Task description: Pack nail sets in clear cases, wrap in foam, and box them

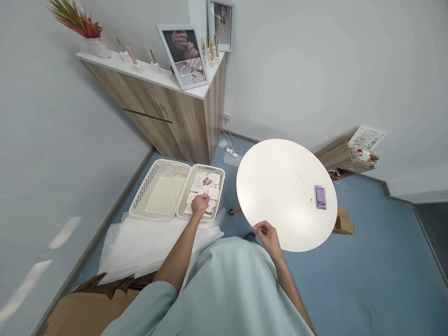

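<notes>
My left hand [200, 206] reaches down into the right-hand white plastic basket [222, 179], its fingers closed among small printed cards or packets [213, 180]. Several of these white pieces, some with reddish nail pictures, lie spread in that basket. Whether one is pinched is hidden by the fingers. Beside it stands a larger cream basket [137, 198], with clear plastic in its far part. My right hand [268, 235] is at the near left edge of the round white table [280, 186], fingers curled together, and nothing shows in them.
A purple item [320, 197] lies on the table's right side. White translucent sheets [147, 242] spread below the baskets, above brown cardboard [91, 312]. A wooden cabinet [175, 112] stands behind, bearing picture frames and bottles. A power strip [231, 152] lies on the floor.
</notes>
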A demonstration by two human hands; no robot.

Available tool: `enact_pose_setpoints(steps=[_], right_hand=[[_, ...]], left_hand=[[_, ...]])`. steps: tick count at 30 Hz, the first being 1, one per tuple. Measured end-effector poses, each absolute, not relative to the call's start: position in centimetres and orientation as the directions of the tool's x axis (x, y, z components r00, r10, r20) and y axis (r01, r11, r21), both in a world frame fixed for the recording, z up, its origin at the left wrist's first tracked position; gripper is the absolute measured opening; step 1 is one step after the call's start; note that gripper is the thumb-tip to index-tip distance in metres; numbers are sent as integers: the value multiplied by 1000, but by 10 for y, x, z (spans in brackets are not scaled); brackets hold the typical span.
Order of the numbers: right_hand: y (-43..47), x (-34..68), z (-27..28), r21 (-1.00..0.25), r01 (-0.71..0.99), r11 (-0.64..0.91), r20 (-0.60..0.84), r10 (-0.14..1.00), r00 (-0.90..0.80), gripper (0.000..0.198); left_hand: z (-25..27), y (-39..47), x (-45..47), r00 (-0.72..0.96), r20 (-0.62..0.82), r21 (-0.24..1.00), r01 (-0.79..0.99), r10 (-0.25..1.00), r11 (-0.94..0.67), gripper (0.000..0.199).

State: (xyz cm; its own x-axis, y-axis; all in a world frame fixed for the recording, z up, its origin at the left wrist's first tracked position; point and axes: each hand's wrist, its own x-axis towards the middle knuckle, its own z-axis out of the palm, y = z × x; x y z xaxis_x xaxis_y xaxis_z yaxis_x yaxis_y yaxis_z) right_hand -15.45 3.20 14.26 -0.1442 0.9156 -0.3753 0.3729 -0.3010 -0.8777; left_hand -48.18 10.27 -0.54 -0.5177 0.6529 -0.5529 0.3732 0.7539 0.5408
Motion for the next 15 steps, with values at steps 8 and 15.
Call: enact_pose_setpoints(steps=[8,15], right_hand=[[63,-134,153,-904,360,-228,-342,893,-293,30],[94,-115,162,-933,318,-171,-297,863,-409,30]], left_hand=[[30,89,-472,-607,-467,601,316,644,734,28],[95,67,-415,-582,-407,898,-113,704,425,45]])
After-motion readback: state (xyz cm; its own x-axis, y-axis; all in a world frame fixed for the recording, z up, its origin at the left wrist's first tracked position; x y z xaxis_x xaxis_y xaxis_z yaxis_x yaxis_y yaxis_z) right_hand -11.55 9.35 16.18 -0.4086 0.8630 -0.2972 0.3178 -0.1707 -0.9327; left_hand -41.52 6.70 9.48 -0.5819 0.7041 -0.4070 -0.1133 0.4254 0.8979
